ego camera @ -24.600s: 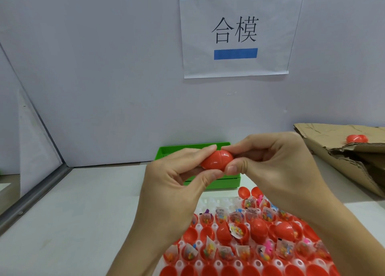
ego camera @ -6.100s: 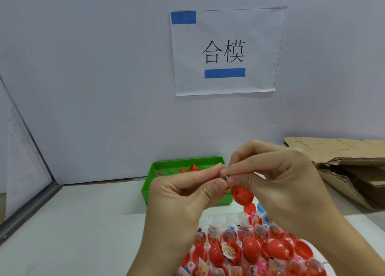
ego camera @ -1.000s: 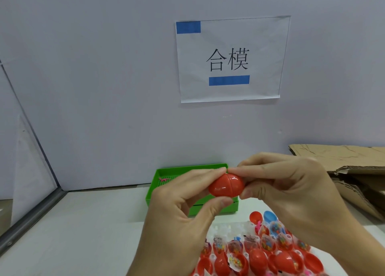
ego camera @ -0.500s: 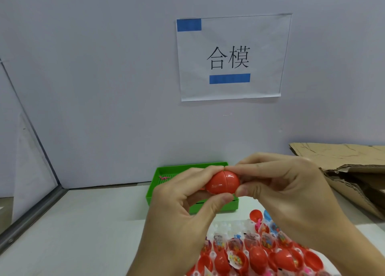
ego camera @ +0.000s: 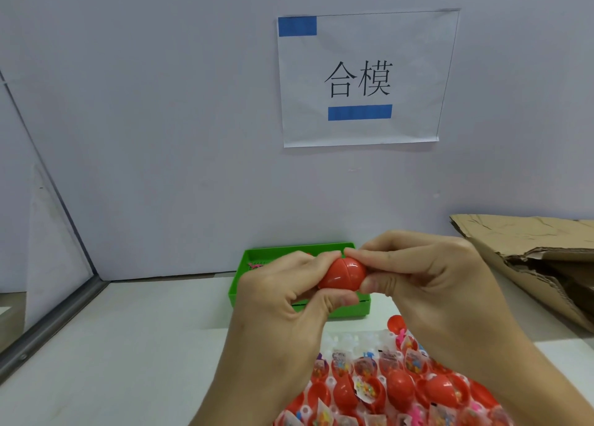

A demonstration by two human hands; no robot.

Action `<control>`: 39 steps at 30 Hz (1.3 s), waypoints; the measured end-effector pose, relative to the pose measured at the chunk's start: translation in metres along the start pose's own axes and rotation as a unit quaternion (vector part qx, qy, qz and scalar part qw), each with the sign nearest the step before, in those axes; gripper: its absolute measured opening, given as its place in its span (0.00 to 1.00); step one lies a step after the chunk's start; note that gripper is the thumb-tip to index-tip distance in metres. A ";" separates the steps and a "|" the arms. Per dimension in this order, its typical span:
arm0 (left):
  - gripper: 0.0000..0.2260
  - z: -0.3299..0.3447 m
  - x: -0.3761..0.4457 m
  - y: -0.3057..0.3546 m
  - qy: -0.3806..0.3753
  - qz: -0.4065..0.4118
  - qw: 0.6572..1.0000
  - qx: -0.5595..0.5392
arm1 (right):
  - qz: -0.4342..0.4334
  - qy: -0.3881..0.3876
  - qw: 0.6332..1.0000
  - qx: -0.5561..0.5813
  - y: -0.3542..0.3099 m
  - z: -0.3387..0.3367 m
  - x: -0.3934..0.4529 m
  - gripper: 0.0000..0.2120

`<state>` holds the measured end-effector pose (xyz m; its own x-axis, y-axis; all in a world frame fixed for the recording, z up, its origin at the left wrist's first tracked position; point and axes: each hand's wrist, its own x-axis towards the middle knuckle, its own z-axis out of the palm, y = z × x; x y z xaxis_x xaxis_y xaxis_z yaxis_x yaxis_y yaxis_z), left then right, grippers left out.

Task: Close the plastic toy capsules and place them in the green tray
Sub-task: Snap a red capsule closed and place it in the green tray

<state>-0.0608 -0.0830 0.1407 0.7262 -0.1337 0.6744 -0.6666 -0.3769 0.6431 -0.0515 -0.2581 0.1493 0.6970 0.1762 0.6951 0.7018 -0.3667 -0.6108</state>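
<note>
While both halves are being pressed together, I hold the red capsule [ego camera: 342,274] raised in front of me, above the near edge of the green tray [ego camera: 238,284], so the seam faces up where I can check it.

Head view, the only one supplied:

- My left hand [ego camera: 283,300] pinches the capsule's left half, forefinger over the top and thumb underneath, fingers curled round it.
- My right hand [ego camera: 427,281] pinches the right half the same way, so the two grips oppose each other across the seam. I judge this is what drives the halves shut.
- A seam line shows down the capsule's middle; whether it has fully snapped home I cannot tell.
- The green tray sits against the back wall, behind my hands. Its contents are mostly hidden.
- Open capsule halves with toy packets [ego camera: 392,387] lie in a rack just below my wrists, close at hand for the next pick.
- Torn cardboard [ego camera: 527,249] lies at the right, apart from the work.

Judgement: closing is nearly done; placing remains.
</note>
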 end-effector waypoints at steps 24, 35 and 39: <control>0.15 -0.004 0.000 0.005 -0.007 0.011 1.000 0.016 | 0.091 -0.038 0.978 0.185 -0.012 0.000 0.000 0.09; 0.19 -0.007 -0.002 0.003 -0.001 0.011 1.000 -0.028 | 0.117 -0.036 0.976 0.179 -0.013 -0.001 0.002 0.13; 0.24 -0.006 -0.004 0.000 -0.013 0.023 0.999 -0.028 | 0.106 -0.053 0.982 0.148 -0.017 -0.005 0.002 0.14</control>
<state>-0.0646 -0.0775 0.1403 0.6983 -0.1739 0.6944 -0.7073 -0.3172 0.6318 -0.0626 -0.2562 0.1628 0.8327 0.2239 0.5064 0.5401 -0.1272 -0.8319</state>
